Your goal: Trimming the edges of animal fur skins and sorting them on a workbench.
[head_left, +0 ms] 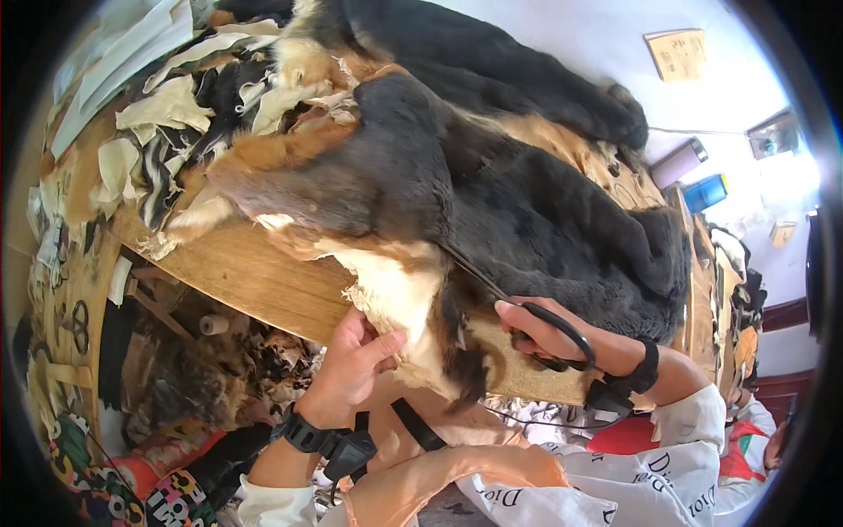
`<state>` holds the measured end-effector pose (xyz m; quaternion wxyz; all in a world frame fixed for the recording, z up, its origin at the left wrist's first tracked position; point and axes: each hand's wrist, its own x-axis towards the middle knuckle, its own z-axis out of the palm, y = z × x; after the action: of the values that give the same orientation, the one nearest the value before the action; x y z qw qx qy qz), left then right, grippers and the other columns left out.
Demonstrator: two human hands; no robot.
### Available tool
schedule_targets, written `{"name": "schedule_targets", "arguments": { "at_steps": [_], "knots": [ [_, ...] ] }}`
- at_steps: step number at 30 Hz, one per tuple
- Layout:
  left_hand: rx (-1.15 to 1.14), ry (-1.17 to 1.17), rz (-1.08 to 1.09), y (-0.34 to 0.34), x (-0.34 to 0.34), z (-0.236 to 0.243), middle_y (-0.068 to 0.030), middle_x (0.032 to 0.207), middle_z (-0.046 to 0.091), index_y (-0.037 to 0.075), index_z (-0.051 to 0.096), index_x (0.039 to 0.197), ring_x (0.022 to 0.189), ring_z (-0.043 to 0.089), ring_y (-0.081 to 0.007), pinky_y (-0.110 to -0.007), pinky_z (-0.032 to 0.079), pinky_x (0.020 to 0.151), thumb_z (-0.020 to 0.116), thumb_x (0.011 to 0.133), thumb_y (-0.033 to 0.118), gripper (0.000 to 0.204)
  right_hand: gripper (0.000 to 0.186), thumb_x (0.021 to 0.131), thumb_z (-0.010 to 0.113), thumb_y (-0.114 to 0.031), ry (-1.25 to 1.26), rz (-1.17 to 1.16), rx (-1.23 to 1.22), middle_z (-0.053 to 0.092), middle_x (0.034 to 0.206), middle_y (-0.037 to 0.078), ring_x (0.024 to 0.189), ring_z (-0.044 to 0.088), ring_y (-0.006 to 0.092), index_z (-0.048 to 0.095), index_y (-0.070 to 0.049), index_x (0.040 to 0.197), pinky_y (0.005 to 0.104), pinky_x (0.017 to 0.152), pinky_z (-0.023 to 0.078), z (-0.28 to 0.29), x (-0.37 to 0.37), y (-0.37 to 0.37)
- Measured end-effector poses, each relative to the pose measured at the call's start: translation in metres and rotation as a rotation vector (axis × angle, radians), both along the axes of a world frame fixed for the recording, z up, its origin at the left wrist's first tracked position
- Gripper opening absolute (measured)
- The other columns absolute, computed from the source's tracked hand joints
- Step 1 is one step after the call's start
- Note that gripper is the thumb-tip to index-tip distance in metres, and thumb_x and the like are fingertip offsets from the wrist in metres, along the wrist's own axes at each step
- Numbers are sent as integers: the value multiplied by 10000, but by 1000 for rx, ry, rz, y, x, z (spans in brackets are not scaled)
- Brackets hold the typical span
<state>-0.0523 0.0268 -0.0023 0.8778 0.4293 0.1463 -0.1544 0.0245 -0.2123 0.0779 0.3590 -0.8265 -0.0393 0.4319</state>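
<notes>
Left hand: Your left hand (351,362) is closing on the pale lower flap of the pelt (421,285), with the thumb pressing over the pale skin and the fingers tucking beneath.
Right hand: Your right hand (549,334) is gripping the dark-handled scissors (487,285), the fingers wrapping round the loops.
Pelt: It is lying partly on the wooden surface (255,281), its dark fur spreading away from you and its pale flap hanging over the near edge, towards your lap.
Blades: They are pointing away from you, their tips meeting the pelt where pale skin is bordering dark fur; how far they are parting, you cannot tell from here.
Done so far: Pale and dark scraps (171,110) are heaping up at the left of the surface, suggesting that some trimming is behind you, though nothing is showing which pelt they are coming from.
Left to do: The flap is appearing to hang joined to the pelt, so any cut here is looking unfinished.
Neighbouring fur: A large dark fur (571,220) is resting to the right; whether it is joining your pelt is staying unclear.
</notes>
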Motion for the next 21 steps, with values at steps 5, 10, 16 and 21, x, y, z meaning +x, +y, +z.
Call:
{"name": "schedule_targets", "arguments": {
  "at_steps": [5, 10, 16, 21],
  "knots": [
    [-73, 32, 8, 11, -8, 0, -39, 992, 558, 38, 441, 1141, 840, 548, -106, -235, 458, 696, 585, 788, 20, 382, 476, 887, 399, -433, -391, 462, -147, 531, 622, 240, 645, 546, 394, 524, 12, 774, 413, 575, 417, 15, 29, -3],
    [-8, 45, -11, 12, -14, 3, -62, 1031, 556, 2, 429, 1155, 903, 547, -130, -265, 448, 776, 599, 785, 22, 407, 472, 893, 382, -431, -451, 623, -64, 553, 647, 219, 685, 568, 369, 535, 16, 889, 381, 636, 439, 34, 50, 25],
    [9, 75, 9, 16, -29, -1, -60, 1032, 555, 1, 421, 1162, 876, 544, -121, -252, 450, 740, 622, 777, 40, 436, 543, 885, 361, -473, -415, 887, -195, 543, 606, 223, 598, 562, 373, 560, 31, 839, 386, 566, 452, 14, 78, 33],
    [-42, 72, 87, 19, -39, 11, -27, 970, 560, 18, 419, 1174, 781, 527, -84, -217, 433, 644, 651, 763, 74, 475, 572, 876, 353, -508, -380, 871, -23, 550, 622, 197, 604, 569, 333, 545, 30, 833, 367, 567, 433, 9, 84, 63]
  ]
}}
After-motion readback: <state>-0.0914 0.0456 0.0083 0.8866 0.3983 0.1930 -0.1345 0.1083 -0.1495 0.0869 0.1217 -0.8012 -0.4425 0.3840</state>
